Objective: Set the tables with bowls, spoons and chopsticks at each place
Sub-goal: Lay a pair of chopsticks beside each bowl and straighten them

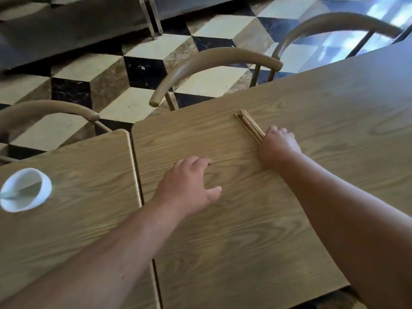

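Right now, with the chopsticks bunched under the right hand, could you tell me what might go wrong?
The chopsticks lie as a loose bundle with their ends close to the table edge nearest the chair; a push from the right hand could roll some off. The left hand is open and empty, so it may not steady them. The bowl sits close to its own table's edge.

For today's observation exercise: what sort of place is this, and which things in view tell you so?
Probably a restaurant or canteen dining room. Wooden tables stand edge to edge with matching chairs tucked in, a white bowl holds a spoon, and the right hand rests on a bundle of chopsticks.
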`<act>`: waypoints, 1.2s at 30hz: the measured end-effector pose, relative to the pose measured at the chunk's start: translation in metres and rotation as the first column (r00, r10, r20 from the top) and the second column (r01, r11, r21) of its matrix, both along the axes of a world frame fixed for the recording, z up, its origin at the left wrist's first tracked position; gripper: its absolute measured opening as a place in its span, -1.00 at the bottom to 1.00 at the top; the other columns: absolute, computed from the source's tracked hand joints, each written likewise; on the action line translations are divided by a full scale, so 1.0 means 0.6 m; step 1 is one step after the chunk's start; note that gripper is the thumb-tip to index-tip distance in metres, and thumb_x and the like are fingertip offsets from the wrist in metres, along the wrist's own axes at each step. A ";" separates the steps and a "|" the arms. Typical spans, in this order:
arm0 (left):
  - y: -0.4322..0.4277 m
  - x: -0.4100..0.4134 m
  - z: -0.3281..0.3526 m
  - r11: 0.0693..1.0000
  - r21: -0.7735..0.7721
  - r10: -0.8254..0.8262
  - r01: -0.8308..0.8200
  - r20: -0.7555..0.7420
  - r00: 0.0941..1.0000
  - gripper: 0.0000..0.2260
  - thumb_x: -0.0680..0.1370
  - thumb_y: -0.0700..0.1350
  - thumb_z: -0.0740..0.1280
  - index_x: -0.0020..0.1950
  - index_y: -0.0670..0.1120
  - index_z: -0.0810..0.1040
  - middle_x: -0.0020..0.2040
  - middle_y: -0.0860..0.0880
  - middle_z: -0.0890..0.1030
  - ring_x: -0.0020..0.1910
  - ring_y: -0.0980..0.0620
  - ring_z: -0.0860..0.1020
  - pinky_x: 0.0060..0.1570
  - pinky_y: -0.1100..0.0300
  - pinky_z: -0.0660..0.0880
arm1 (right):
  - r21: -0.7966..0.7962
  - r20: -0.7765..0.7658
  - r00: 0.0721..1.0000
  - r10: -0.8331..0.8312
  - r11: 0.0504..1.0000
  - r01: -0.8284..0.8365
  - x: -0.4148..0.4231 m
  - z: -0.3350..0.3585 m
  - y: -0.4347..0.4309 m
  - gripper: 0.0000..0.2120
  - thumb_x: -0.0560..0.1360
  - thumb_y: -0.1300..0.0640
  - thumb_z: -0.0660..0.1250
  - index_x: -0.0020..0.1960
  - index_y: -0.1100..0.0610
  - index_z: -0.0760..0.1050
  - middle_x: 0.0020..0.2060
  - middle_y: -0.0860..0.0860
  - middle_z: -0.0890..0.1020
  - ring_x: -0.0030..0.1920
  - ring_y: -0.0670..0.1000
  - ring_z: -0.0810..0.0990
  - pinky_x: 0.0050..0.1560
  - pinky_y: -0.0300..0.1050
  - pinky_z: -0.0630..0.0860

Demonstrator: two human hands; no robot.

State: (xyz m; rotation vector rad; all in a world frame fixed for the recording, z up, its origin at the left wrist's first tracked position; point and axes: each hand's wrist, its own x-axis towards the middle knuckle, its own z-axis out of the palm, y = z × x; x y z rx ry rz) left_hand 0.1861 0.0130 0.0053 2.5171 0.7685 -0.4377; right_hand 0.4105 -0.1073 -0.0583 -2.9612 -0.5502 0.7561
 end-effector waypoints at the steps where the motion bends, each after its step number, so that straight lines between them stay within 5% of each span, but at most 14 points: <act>1: 0.001 -0.004 -0.003 1.000 -0.005 0.009 -0.009 0.003 1.000 -0.35 0.53 0.29 0.40 0.58 0.14 0.38 0.52 0.09 0.44 0.52 -0.01 0.38 0.47 -0.01 0.41 | 0.012 -0.012 1.000 -0.012 1.000 0.012 -0.002 -0.001 0.002 -0.61 0.62 0.18 0.24 0.41 0.26 0.36 0.36 0.25 0.49 0.40 0.31 0.47 0.33 0.16 0.48; 8: -0.011 -0.057 -0.008 0.997 -0.030 0.071 -0.071 0.006 0.997 -0.37 0.53 0.27 0.43 0.56 0.14 0.40 0.54 0.12 0.44 0.52 0.02 0.37 0.48 0.07 0.37 | -0.029 -0.057 0.992 0.114 0.993 -0.115 -0.075 0.006 0.019 -0.66 0.66 0.26 0.20 0.41 0.27 0.41 0.34 0.22 0.50 0.37 0.28 0.53 0.27 0.12 0.53; 11: -0.016 -0.103 -0.004 0.994 -0.018 0.107 -0.107 0.011 0.994 -0.41 0.54 0.26 0.42 0.54 0.14 0.44 0.51 0.12 0.49 0.51 0.05 0.40 0.45 0.15 0.36 | -0.007 -0.070 0.994 0.082 0.997 -0.083 -0.113 -0.006 0.012 -0.68 0.63 0.25 0.19 0.36 0.24 0.45 0.28 0.24 0.53 0.26 0.32 0.60 0.07 0.10 0.53; 14: -0.014 -0.162 0.007 0.984 -0.035 0.172 -0.173 -0.014 0.985 -0.52 0.57 0.24 0.41 0.45 0.14 0.52 0.41 0.16 0.55 0.35 0.09 0.51 0.23 0.22 0.41 | 0.109 -0.187 0.978 0.092 0.991 -0.073 -0.154 -0.010 0.011 -0.81 0.61 0.24 0.21 0.18 0.19 0.51 0.10 0.21 0.65 0.07 0.27 0.67 -0.10 -0.02 0.48; 16: -0.010 -0.203 0.015 0.964 -0.083 0.251 -0.254 -0.047 0.967 -0.62 0.58 0.22 0.41 0.37 0.16 0.57 0.26 0.22 0.57 0.15 0.10 0.56 0.04 0.23 0.40 | 0.305 -0.383 0.922 0.062 0.950 0.063 -0.205 -0.001 0.021 -0.87 0.63 0.19 0.24 0.08 0.17 0.56 -0.14 0.16 0.69 -0.26 0.12 0.63 -0.31 -0.08 0.47; 18: -0.002 -0.244 0.020 0.887 -0.214 0.406 -0.410 -0.065 0.912 -0.72 0.59 0.21 0.42 0.25 0.16 0.60 0.14 0.28 0.56 0.12 0.12 0.61 0.03 0.21 0.47 | 0.408 -0.661 0.750 0.028 0.853 0.327 -0.276 0.020 0.032 -0.87 0.67 0.18 0.28 0.06 0.14 0.60 -0.34 0.07 0.59 -0.48 -0.01 0.48 -0.47 -0.15 0.41; 20: 0.008 -0.285 0.025 0.716 -0.420 0.593 -0.558 -0.058 0.803 -0.84 0.62 0.16 0.43 0.12 0.12 0.63 0.04 0.25 0.65 0.07 0.11 0.65 0.02 0.21 0.54 | 0.367 -0.861 0.502 0.085 0.787 0.496 -0.354 0.058 0.043 -0.85 0.71 0.14 0.30 0.08 0.17 0.61 -0.39 0.05 0.56 -0.49 -0.01 0.44 -0.47 -0.15 0.39; 22: 0.021 -0.328 0.040 0.512 -0.616 0.718 -0.599 -0.076 0.692 -0.82 0.65 0.14 0.40 0.09 0.08 0.69 -0.07 0.20 0.70 0.06 0.10 0.64 0.03 0.23 0.51 | 0.304 -0.942 0.293 0.164 0.787 0.536 -0.429 0.098 0.057 -0.80 0.72 0.11 0.29 0.02 0.19 0.62 -0.38 0.09 0.57 -0.47 0.02 0.46 -0.46 -0.14 0.42; 25: 0.038 -0.393 0.077 0.198 -0.815 0.815 -0.545 -0.172 0.553 -0.68 0.64 0.19 0.36 0.08 -0.05 0.67 -0.14 0.05 0.70 -0.07 0.01 0.64 -0.04 0.14 0.54 | 0.301 -0.953 0.131 0.272 0.839 0.452 -0.530 0.145 0.083 -0.75 0.73 0.15 0.26 -0.07 0.20 0.60 -0.35 0.11 0.59 -0.48 0.00 0.46 -0.46 -0.17 0.42; 27: 0.053 -0.440 0.098 0.094 -0.866 0.845 -0.492 -0.191 0.499 -0.57 0.54 0.22 0.39 0.07 -0.15 0.68 -0.16 -0.12 0.68 -0.28 -0.05 0.60 -0.29 0.13 0.55 | 0.329 -0.942 0.068 0.329 0.863 0.384 -0.589 0.164 0.103 -0.75 0.73 0.17 0.26 -0.10 0.20 0.56 -0.33 0.11 0.59 -0.48 -0.01 0.45 -0.45 -0.19 0.41; 31: 0.088 -0.540 0.122 0.064 -0.913 0.865 -0.403 -0.151 0.479 -0.61 0.65 0.12 0.32 0.09 -0.18 0.76 -0.15 -0.22 0.70 -0.44 -0.14 0.51 -0.57 0.17 0.43 | 0.408 -0.908 0.017 0.419 0.871 0.275 -0.684 0.201 0.148 -0.72 0.73 0.13 0.25 -0.10 0.22 0.54 -0.28 0.12 0.60 -0.46 -0.01 0.49 -0.45 -0.16 0.44; 36: 0.133 -0.653 0.138 0.053 -0.938 0.894 -0.343 -0.108 0.435 -0.61 0.73 0.06 0.26 -0.03 -0.14 0.78 -0.13 -0.30 0.72 -0.45 -0.16 0.53 -0.47 0.11 0.48 | 0.420 -0.907 0.134 0.398 0.859 0.293 -0.805 0.221 0.193 -0.73 0.73 0.07 0.26 0.01 0.25 0.58 -0.23 0.17 0.64 -0.34 0.10 0.62 -0.30 -0.04 0.60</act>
